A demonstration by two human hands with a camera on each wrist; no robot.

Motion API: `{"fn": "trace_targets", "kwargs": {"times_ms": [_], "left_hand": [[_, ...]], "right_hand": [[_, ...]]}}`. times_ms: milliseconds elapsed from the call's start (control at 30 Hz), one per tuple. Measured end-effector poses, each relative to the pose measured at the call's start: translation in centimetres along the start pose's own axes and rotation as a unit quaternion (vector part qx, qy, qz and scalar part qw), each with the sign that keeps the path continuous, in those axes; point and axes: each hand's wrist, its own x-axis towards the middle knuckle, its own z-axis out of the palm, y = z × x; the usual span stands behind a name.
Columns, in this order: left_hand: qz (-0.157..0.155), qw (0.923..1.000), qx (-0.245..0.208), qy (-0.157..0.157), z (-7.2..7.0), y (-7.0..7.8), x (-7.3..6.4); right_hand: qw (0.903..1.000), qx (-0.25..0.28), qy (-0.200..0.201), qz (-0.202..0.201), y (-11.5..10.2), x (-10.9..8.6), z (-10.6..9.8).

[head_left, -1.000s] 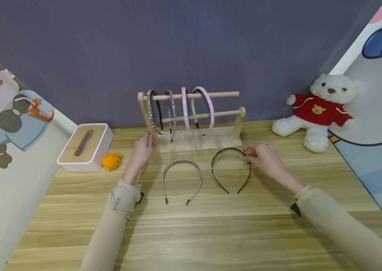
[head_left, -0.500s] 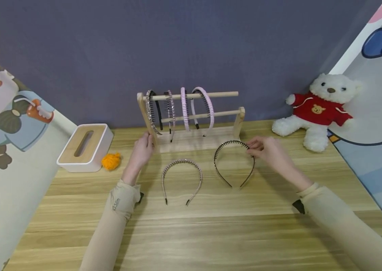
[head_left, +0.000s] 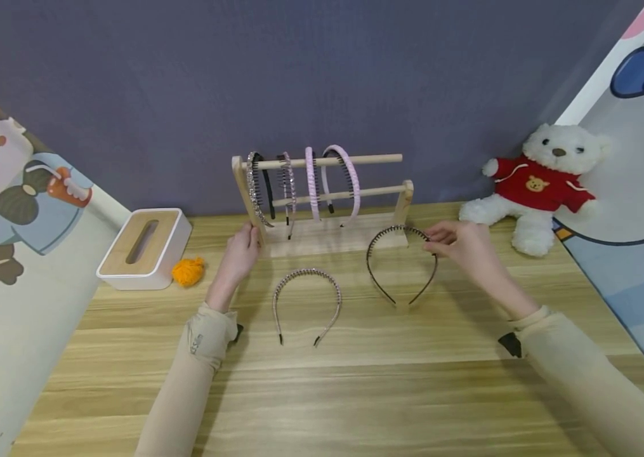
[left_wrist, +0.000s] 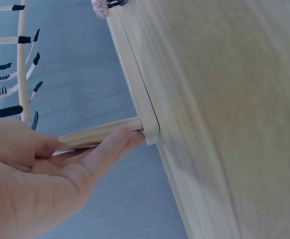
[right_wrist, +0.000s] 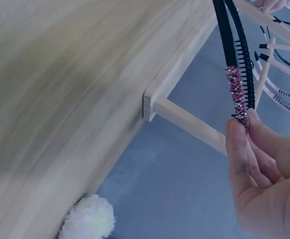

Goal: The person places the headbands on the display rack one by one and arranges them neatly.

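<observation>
A wooden headband rack stands against the dark wall, with several headbands, sparkly and pink, hanging on its upper rod. My left hand grips the rack's left upright; in the left wrist view thumb and fingers are around that wooden post, close to the base. Between thumb and fingers, my right hand pinches a dark toothed headband by the right side of its arch. Up close in the right wrist view, the headband shows red and silver glitter. It is held near the rack's right end, ends pointing down.
A second, pinkish beaded headband lies on the wooden table in front of the rack. To the left are a white tissue box and an orange pom-pom. A white teddy bear in red sits at the right.
My right hand has lifted the dark headband up and to the right, from the table toward the rack's right end. The left hand has stayed on the upright.
</observation>
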Motion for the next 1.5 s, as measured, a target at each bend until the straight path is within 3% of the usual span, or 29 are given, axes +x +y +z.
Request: {"fn": "trace_targets", "kwargs": {"times_ms": [300, 1100, 1233, 1300, 1433, 1500], "left_hand": [[-0.004, 1.0, 0.007, 0.001, 0.1, 0.1, -0.1], [0.002, 1.0, 0.008, 0.005, 0.1, 0.2, -0.2], [0.007, 0.9999, -0.012, 0.004, 0.2, -0.7, 0.2], [0.012, 0.9997, -0.019, 0.013, 0.8, -2.4, 1.0], [0.016, 0.9996, -0.018, 0.016, 1.3, -4.2, 1.9], [0.016, 0.9997, -0.013, 0.012, 1.0, -3.5, 1.6]], "right_hand": [[0.9981, -0.015, 0.056, -0.023, -0.7, 0.2, -1.2], [0.9955, -0.005, 0.088, 0.035, -2.8, 0.9, -3.8], [0.9944, 0.0, 0.095, 0.045, -3.0, 1.3, -4.3], [0.9939, 0.003, 0.098, 0.051, -3.1, 1.4, -4.5], [0.9916, 0.003, 0.11, 0.068, -3.4, 1.7, -5.1], [0.9903, 0.003, 0.117, 0.075, -3.5, 1.8, -5.4]]}}
